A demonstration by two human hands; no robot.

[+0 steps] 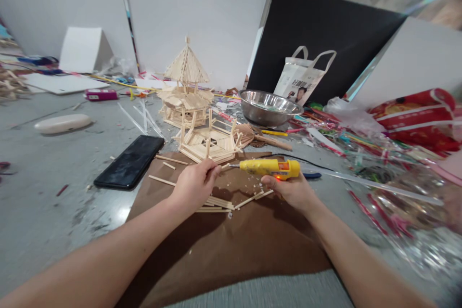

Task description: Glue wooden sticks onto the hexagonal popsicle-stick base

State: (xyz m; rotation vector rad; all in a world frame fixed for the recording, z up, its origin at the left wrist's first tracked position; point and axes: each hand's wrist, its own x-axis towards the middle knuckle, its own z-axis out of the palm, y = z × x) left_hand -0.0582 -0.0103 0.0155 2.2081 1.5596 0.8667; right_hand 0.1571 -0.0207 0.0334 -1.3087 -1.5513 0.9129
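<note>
My left hand (195, 184) is closed in a pinch on a thin wooden stick (224, 166), its tip held out to the right. My right hand (292, 190) grips a yellow hot glue gun (270, 167), whose nozzle points left and almost meets the stick's end. Both hands hover over a brown sheet (231, 240) where several loose sticks (220, 203) lie. Just behind them stands a low hexagonal stick platform (208, 143), and further back a stick pavilion model (186, 89) with a pointed roof.
A black phone (130, 161) lies left of the brown sheet. A steel bowl (269, 107), a paper bag (305, 77), a wooden fan (252, 135) and plastic wrappers (361, 149) crowd the right. A white oval case (62, 123) rests far left.
</note>
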